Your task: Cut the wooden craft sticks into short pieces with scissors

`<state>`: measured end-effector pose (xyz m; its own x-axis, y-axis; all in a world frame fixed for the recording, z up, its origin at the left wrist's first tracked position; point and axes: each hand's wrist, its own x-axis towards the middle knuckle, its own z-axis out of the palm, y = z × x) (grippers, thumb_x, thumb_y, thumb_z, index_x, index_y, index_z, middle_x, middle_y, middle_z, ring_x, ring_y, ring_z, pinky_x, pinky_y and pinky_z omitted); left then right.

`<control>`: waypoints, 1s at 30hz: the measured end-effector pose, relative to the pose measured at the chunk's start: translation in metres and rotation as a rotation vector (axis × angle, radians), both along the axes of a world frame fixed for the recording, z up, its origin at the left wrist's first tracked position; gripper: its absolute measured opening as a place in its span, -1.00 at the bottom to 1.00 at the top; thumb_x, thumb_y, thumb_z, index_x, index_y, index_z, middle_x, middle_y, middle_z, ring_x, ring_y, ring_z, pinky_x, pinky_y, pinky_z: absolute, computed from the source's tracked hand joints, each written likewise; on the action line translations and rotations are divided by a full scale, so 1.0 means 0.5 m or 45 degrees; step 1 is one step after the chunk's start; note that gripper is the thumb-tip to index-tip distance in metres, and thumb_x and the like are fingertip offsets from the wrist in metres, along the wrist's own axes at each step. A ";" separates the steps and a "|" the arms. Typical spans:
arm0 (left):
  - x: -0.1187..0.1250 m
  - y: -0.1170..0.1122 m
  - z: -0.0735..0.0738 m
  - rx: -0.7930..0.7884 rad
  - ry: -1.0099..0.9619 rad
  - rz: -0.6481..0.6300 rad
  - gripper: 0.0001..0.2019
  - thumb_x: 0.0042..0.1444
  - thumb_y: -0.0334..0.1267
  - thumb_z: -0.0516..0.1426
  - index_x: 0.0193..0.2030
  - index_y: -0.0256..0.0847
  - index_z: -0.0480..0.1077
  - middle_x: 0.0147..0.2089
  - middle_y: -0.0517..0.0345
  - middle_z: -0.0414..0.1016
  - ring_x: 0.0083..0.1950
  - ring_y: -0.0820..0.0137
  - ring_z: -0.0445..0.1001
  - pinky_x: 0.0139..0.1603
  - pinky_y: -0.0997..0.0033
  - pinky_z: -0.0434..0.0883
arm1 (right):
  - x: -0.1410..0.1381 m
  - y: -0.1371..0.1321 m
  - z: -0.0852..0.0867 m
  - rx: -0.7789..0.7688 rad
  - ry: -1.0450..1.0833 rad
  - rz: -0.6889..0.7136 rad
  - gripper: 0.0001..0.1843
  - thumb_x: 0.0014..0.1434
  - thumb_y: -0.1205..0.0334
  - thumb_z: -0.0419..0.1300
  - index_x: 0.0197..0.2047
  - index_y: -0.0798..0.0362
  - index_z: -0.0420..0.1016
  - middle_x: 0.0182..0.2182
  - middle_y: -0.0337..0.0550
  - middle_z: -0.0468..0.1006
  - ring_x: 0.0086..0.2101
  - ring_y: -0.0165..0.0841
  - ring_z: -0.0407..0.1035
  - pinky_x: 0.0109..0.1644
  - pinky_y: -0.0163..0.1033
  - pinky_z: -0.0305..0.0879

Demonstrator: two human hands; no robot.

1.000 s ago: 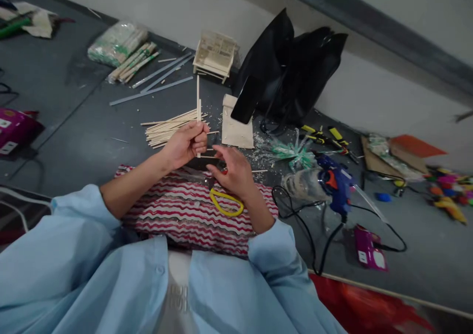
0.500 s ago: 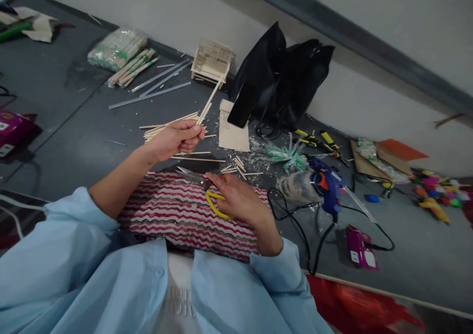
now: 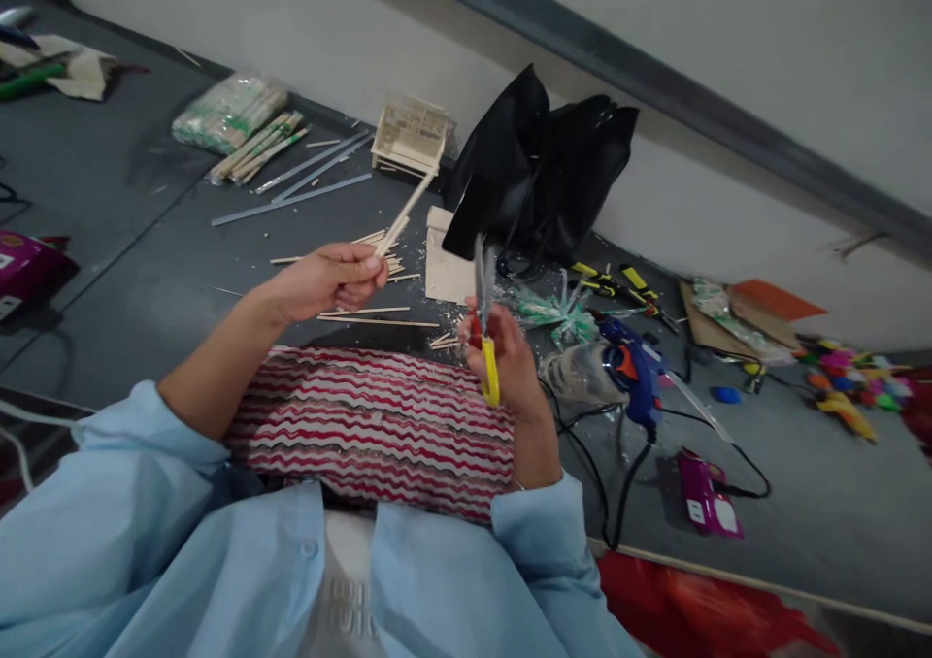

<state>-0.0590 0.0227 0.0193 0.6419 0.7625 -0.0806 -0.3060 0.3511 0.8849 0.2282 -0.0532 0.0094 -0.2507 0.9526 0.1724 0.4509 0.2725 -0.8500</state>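
- grey, smooth-topped worktop (image 3: 167, 270) spreads beyond both hands, backed by a pale wall (image 3: 291, 17).
- left hand (image 3: 327, 279): thumb and fingertips are clamped on two slim, pale wooden sticks (image 3: 416, 199), leaning up and away from the grip, one tip reaching past the other. a firm pinch should keep them side by side; slack would probably let one slide.
- right hand (image 3: 514, 347): fingers are curled around the handles of metal-bladed scissors with red-and-yellow plastic grips (image 3: 488, 357), points upward. blur hides whether the blades stand parted. they are well apart from the sticks, a safe way to carry them; any cut would want the blades square to the wood and clear of the left fingertips.
- just beyond the left knuckles: a loose heap of thin, pale wooden sticks (image 3: 394, 268), best left undisturbed by the wrist.
- nearer than the fingers, between the forearms: a red-and-white, wavy-striped fabric cushion (image 3: 364, 425), likely a soft rest to steady the arms.
- right of the right fingers: a blue plastic glue gun with an orange trigger (image 3: 645, 386); its black cord (image 3: 632, 478) is worth keeping off the sleeve.
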 end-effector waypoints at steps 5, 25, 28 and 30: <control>0.017 -0.023 -0.008 -0.127 0.090 -0.315 -0.74 0.17 -0.14 0.23 -0.36 -0.34 0.44 -0.60 0.35 -0.04 -0.60 0.66 -0.05 -0.59 0.64 0.01 | -0.015 0.009 -0.018 0.006 0.018 -0.125 -0.61 0.14 0.15 0.23 0.05 -0.05 0.38 -0.26 -0.25 0.42 -0.28 -0.40 0.35 -0.11 -0.26 0.34; 0.031 -0.039 -0.009 -0.252 0.249 -0.618 -0.71 0.08 -0.06 0.27 -0.39 -0.28 0.49 -0.64 0.35 -0.07 -0.63 0.61 -0.07 -0.65 0.59 0.12 | -0.031 -0.015 0.017 -0.141 -0.103 0.117 -0.43 0.17 -0.17 0.21 0.09 0.06 0.39 -0.06 -0.07 0.44 -0.16 -0.32 0.37 -0.05 -0.23 0.31; 0.031 -0.039 -0.010 -0.257 0.241 -0.631 -0.72 0.09 -0.06 0.26 -0.40 -0.28 0.48 -0.65 0.35 -0.08 -0.63 0.61 -0.08 -0.65 0.59 0.10 | -0.031 -0.016 0.015 -0.160 -0.101 0.128 -0.40 0.17 -0.20 0.20 0.10 0.05 0.38 -0.09 -0.09 0.45 -0.18 -0.33 0.37 -0.08 -0.25 0.32; 0.031 -0.038 -0.012 -0.256 0.232 -0.643 -0.72 0.10 -0.07 0.26 -0.40 -0.28 0.48 -0.65 0.35 -0.08 -0.63 0.61 -0.09 -0.65 0.59 0.09 | -0.030 -0.015 0.012 -0.186 -0.090 0.135 -0.39 0.16 -0.23 0.19 0.11 0.03 0.37 -0.13 -0.11 0.46 -0.20 -0.33 0.38 -0.10 -0.25 0.33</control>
